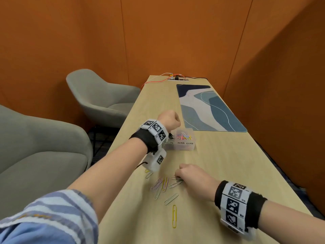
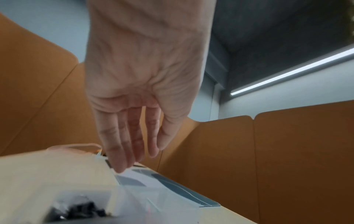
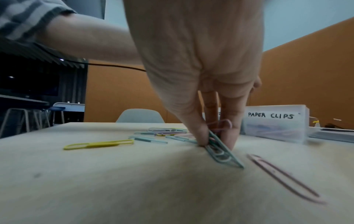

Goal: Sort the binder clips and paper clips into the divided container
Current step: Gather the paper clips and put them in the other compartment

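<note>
A clear divided container (image 1: 186, 147) labelled "CLIPS" and "PAPER CLIPS" stands mid-table. Black binder clips (image 1: 169, 136) lie in its left part and coloured paper clips (image 1: 183, 136) in its right part. My left hand (image 1: 169, 118) hovers above and behind the container (image 2: 153, 201), its fingers (image 2: 118, 151) hanging straight and empty over the binder clips (image 2: 80, 210). My right hand (image 1: 182, 173) is down on the table and pinches teal paper clips (image 3: 224, 154) between thumb and fingers. Loose paper clips (image 1: 163, 185) lie to its left, a yellow one (image 1: 174, 215) nearer me.
A blue patterned desk mat (image 1: 211, 108) lies behind the container. A power strip with cables (image 1: 176, 78) sits at the far end. Two grey chairs (image 1: 102, 95) stand beyond the table's left edge. Orange walls close in on all sides. A pink paper clip (image 3: 283, 177) lies beside my right hand.
</note>
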The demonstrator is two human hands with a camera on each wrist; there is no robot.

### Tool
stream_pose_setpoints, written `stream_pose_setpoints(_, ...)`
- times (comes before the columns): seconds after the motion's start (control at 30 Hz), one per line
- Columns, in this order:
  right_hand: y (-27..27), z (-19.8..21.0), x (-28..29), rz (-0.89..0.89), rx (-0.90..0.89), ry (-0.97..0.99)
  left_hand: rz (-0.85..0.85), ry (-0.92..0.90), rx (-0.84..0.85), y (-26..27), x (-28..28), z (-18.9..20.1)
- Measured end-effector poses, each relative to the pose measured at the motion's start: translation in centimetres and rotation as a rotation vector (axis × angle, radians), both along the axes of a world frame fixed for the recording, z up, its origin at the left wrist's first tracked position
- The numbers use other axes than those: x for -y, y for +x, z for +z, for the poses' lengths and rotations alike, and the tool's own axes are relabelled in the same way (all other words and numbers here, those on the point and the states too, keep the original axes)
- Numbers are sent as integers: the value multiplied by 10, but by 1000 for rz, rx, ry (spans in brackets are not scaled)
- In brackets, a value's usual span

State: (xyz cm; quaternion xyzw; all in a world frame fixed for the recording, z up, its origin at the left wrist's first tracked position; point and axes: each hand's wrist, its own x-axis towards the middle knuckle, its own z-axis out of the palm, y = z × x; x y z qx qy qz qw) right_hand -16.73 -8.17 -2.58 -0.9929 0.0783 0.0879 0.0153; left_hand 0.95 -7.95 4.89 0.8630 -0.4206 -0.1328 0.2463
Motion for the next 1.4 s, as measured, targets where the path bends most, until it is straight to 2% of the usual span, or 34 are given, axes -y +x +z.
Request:
stream_pose_setpoints(0.1, 5, 3, -5, 5, -17, -49, -14, 63, 98, -2, -36, 3)
stream_pose_setpoints(0.27, 15, 4, 5, -94, 31, 75, -102, 498, 140, -23, -90, -12)
stream_pose_setpoints(0.33, 22, 7, 16, -181, 35, 173, -137, 606, 109, -33, -103, -25)
stream_pose_setpoints(0.43, 30, 15, 38, -347, 9, 418, -177, 661, 56, -41, -108, -41)
stream_pose_setpoints(0.5, 37, 26, 54, -470, 15, 577, -187, 658, 71, -48, -105, -48)
stream_pose_setpoints(0.6, 50, 51, 73, -547, 115, 710, -181, 634, 146, -56, -97, -58)
stream_pose_setpoints(0.73, 78, 70, 94, -625, 292, 650, -190, 570, 230, -59, -87, -59)
stream_pose_setpoints(0.87, 97, 62, 95, -641, 290, 525, -205, 531, 259, -60, -81, -63)
stream_pose_setpoints(1.0, 92, 55, 89, -565, 361, 391, -233, 487, 241, -61, -77, -67)
stream_pose_setpoints(1.1, 68, 56, 72, -476, 370, 294, -256, 468, 260, -62, -74, -68)
stream_pose_setpoints(1.17, 42, 56, 55, -417, 214, 233, -266, 451, 264, -61, -73, -68)
stream_pose_setpoints(1.27, 1, 42, 35, -394, -154, 189, -272, 461, 226, -55, -71, -64)
stream_pose_setpoints(1.33, -18, 27, 21, -409, -242, 199, -249, 450, 141, -49, -70, -61)
stream_pose_setpoints(1.4, -26, 15, 4, -395, -254, 164, -209, 430, -5, -42, -68, -60)
